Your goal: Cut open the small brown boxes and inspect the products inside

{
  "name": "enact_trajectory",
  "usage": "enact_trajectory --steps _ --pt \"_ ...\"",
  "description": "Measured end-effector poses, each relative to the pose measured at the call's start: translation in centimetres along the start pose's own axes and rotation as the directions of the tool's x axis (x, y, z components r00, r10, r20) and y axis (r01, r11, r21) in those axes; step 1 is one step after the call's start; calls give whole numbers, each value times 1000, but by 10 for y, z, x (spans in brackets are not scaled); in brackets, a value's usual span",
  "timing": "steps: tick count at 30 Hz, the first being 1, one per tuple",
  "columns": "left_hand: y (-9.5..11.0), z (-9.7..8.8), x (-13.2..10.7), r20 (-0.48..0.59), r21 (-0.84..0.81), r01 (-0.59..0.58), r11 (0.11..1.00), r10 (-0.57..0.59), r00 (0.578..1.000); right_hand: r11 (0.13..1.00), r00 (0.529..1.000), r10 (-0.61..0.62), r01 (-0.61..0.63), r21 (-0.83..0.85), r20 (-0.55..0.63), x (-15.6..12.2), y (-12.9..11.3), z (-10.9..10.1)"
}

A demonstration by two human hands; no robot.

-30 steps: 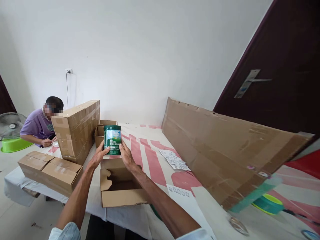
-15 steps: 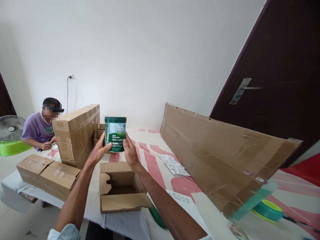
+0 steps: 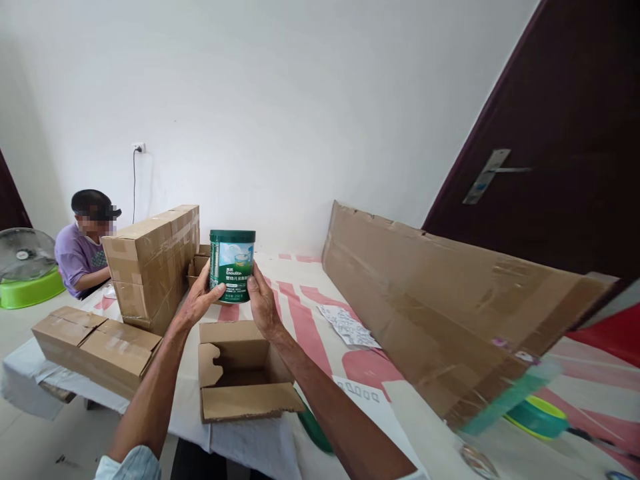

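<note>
Between my two hands is a green lidded canister (image 3: pixel 234 267) with a bowl picture and the word "Enoulite" on its label, held upright. My left hand (image 3: pixel 197 300) is closed on its left side, thumb across the front. On the right side my right hand (image 3: pixel 263 300) grips it, thumb against the label's edge. Below the canister an open cardboard box (image 3: pixel 250 403) stands on the table with its flaps spread; the part of its inside that I see holds nothing. A green rounded object (image 3: pixel 315 430) lies partly hidden beside the box, under my right forearm.
Stacked taped cartons (image 3: pixel 145 267) and a long closed carton (image 3: pixel 97 347) are on the left. A tall cardboard panel (image 3: pixel 440 300) borders the right. Paper sheets (image 3: pixel 347 327) lie on the cloth (image 3: pixel 310 320). A person (image 3: pixel 85 247) sits at the far left near a fan (image 3: pixel 25 257).
My view has shifted slightly. The canister stays in both hands, nearly still. The person at the left has leaned and lowered their hands behind the cartons.
</note>
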State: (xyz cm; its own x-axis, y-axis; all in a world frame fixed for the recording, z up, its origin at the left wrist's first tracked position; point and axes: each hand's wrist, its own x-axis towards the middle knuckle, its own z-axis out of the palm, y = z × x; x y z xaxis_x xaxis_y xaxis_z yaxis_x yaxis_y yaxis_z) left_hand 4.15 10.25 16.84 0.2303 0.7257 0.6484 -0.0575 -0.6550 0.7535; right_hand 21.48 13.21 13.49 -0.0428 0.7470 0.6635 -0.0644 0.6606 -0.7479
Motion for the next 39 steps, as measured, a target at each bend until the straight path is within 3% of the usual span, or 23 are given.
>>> enact_trajectory --steps 7,12,15,17,19,20,22,24,26,34,39 --pt "-11 -3 -6 23 -18 111 994 -111 994 992 991 -57 70 -102 123 -8 2 -7" --pt "-24 -11 -14 -90 145 173 974 -161 983 945 970 -40 114 -308 238 -29 18 -23" --pt "-42 -24 -20 -199 256 200 946 -151 968 817 963 86 79 -571 255 -48 37 -47" --pt "-59 -33 -24 -287 286 266 921 -182 941 681 949 247 -26 -732 196 -60 50 -67" --pt "-79 -42 -29 -360 277 339 899 -230 904 577 905 409 -158 -801 116 -70 58 -87" --pt "-90 -45 -31 -384 265 370 891 -254 888 567 874 476 -218 -794 99 -73 60 -96" --pt "-110 -48 -36 -407 238 414 878 -297 864 644 819 555 -309 -700 149 -77 61 -109" --pt "-129 -49 -40 -412 218 442 870 -329 850 755 789 557 -352 -554 258 -77 58 -117" --pt "-147 -49 -44 -405 203 462 863 -355 842 809 774 542 -373 -455 328 -75 53 -121" --pt "-215 -42 -48 -328 194 449 872 -374 868 740 637 672 -560 -373 378 -68 49 -126" --pt "-265 -41 -39 -321 220 485 847 -406 855 709 624 701 -557 -433 345 -74 52 -132"
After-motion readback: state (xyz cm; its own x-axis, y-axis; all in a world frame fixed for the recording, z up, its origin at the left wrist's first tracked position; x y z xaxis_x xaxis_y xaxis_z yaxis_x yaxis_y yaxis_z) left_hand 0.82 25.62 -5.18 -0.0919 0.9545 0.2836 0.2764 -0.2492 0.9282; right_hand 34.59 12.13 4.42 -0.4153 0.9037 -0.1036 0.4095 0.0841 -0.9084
